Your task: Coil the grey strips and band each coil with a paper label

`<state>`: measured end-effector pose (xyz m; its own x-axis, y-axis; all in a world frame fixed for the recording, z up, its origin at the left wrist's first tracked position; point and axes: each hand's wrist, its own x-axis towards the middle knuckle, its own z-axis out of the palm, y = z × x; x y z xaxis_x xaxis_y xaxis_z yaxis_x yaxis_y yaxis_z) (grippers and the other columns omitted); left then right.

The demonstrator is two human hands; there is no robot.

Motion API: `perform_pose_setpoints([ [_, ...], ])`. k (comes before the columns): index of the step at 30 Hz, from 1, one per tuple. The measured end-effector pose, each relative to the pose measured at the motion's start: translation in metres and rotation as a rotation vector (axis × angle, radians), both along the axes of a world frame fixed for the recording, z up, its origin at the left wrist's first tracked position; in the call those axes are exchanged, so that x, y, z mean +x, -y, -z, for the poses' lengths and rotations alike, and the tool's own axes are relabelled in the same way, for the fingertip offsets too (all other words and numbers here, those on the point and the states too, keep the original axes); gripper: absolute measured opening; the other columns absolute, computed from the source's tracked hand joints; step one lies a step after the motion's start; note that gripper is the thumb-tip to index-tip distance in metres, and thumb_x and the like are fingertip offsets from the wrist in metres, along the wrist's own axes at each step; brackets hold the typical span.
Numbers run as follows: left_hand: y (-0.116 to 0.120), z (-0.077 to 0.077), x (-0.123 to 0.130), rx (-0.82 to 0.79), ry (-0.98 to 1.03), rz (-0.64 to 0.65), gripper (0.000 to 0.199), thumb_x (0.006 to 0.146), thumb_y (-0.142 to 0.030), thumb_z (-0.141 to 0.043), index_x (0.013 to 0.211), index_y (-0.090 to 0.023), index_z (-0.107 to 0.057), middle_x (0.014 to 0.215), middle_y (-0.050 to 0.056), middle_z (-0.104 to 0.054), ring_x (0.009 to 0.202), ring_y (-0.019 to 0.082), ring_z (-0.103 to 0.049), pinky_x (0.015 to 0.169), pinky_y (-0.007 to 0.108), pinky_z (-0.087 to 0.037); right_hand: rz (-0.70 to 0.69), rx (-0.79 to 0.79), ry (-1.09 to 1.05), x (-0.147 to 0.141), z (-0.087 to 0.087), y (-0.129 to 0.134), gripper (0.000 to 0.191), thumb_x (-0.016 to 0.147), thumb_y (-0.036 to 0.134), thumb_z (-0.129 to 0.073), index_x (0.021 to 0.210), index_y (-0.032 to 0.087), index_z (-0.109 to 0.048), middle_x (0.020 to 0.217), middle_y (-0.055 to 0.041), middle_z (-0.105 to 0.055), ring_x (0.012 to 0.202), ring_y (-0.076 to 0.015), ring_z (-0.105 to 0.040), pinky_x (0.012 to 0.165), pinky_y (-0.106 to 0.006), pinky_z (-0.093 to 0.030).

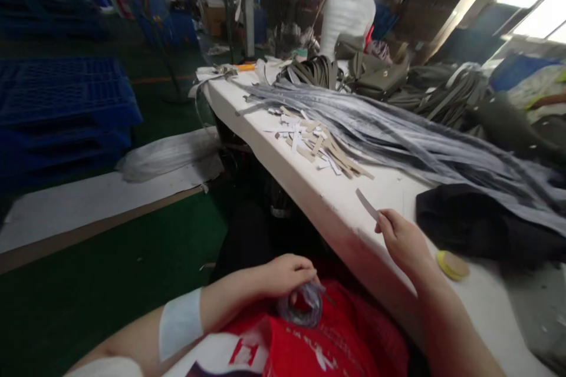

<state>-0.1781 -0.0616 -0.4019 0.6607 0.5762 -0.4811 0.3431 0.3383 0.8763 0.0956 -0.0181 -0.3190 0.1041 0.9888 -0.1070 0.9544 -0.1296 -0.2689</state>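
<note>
My right hand (401, 237) pinches one end of a short greyish strip (367, 204) above the near part of the white table. Low in front of my body, my left hand (292, 275) is closed around a coiled roll of grey strip (307, 305), held over a red cloth (336, 330). Beyond my right hand lies a pile of short beige and white strips (316, 140). A bundle of long grey strips (398, 129) stretches across the table behind that pile.
The white table (283, 159) runs diagonally away from me. Near my right forearm are a round yellow-rimmed disc (452, 265) and a black cloth item (477, 221). Dark bags (375, 73) and a white foam roll (345, 23) stand farther back. Blue pallets (62, 106) sit left.
</note>
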Motion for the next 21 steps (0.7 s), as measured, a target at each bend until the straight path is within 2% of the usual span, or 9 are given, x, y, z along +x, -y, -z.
perform_pose_setpoints([
  [2, 0.001, 0.002, 0.003, -0.022, 0.006, -0.018, 0.048, 0.086, -0.057, -0.049, 0.094, -0.014, -0.069, 0.067, 0.002, -0.065, 0.047, 0.01, -0.051, 0.045, 0.02, -0.041, -0.161, -0.032, -0.257, -0.017, -0.009, 0.038, 0.035, 0.096, 0.043, -0.04, 0.089, 0.02, -0.066, 0.077, -0.0033, -0.071, 0.072, -0.0192, -0.064, 0.065, -0.026, -0.043],
  [4, 0.001, 0.003, 0.005, -0.035, 0.0, -0.031, 0.05, 0.086, -0.06, -0.049, 0.094, -0.015, -0.068, 0.067, 0.001, -0.065, 0.045, 0.01, -0.05, 0.044, 0.019, -0.04, -0.321, -0.165, -0.411, -0.034, -0.019, 0.068, 0.034, 0.094, 0.042, -0.045, 0.079, 0.02, -0.066, 0.071, -0.0013, -0.069, 0.065, -0.0167, -0.061, 0.06, -0.025, -0.041],
  [7, 0.002, 0.003, 0.007, -0.043, 0.019, -0.021, 0.052, 0.088, -0.061, -0.045, 0.096, -0.015, -0.066, 0.068, 0.002, -0.063, 0.043, 0.009, -0.049, 0.042, 0.02, -0.039, -0.461, -0.306, -0.335, -0.054, -0.026, 0.093, 0.029, 0.09, 0.032, -0.049, 0.067, 0.02, -0.061, 0.059, 0.0016, -0.063, 0.053, -0.0127, -0.054, 0.052, -0.024, -0.032],
  [10, 0.004, 0.001, 0.007, -0.037, 0.039, -0.016, 0.052, 0.089, -0.06, -0.043, 0.097, -0.013, -0.065, 0.065, 0.002, -0.062, 0.043, 0.009, -0.049, 0.042, 0.02, -0.04, -0.517, -0.297, -0.181, -0.068, -0.027, 0.099, 0.027, 0.087, 0.029, -0.052, 0.063, 0.02, -0.058, 0.055, 0.0017, -0.061, 0.047, -0.0109, -0.048, 0.05, -0.026, -0.024],
  [13, 0.004, 0.001, 0.007, -0.031, 0.023, -0.008, 0.052, 0.089, -0.059, -0.043, 0.098, -0.013, -0.066, 0.064, 0.002, -0.062, 0.045, 0.01, -0.051, 0.043, 0.02, -0.041, -0.569, -0.288, -0.101, -0.08, -0.029, 0.099, 0.027, 0.087, 0.03, -0.052, 0.062, 0.021, -0.059, 0.057, -0.0005, -0.064, 0.046, -0.0117, -0.048, 0.05, -0.028, -0.021],
  [18, 0.004, 0.0, 0.004, -0.019, -0.006, -0.017, 0.052, 0.09, -0.058, -0.044, 0.103, -0.013, -0.068, 0.068, 0.003, -0.066, 0.045, 0.01, -0.052, 0.043, 0.019, -0.041, -0.635, -0.306, -0.057, -0.09, -0.036, 0.103, 0.026, 0.084, 0.027, -0.053, 0.059, 0.021, -0.057, 0.055, -0.0015, -0.064, 0.045, -0.0127, -0.05, 0.05, -0.03, -0.019],
  [21, 0.005, -0.002, 0.002, -0.033, -0.011, -0.028, 0.053, 0.09, -0.057, -0.045, 0.105, -0.013, -0.069, 0.073, 0.004, -0.068, 0.043, 0.009, -0.051, 0.042, 0.019, -0.04, -0.624, -0.293, -0.031, -0.088, -0.031, 0.105, 0.026, 0.084, 0.029, -0.053, 0.06, 0.022, -0.059, 0.056, -0.0023, -0.065, 0.045, -0.0141, -0.054, 0.05, -0.032, -0.019],
])
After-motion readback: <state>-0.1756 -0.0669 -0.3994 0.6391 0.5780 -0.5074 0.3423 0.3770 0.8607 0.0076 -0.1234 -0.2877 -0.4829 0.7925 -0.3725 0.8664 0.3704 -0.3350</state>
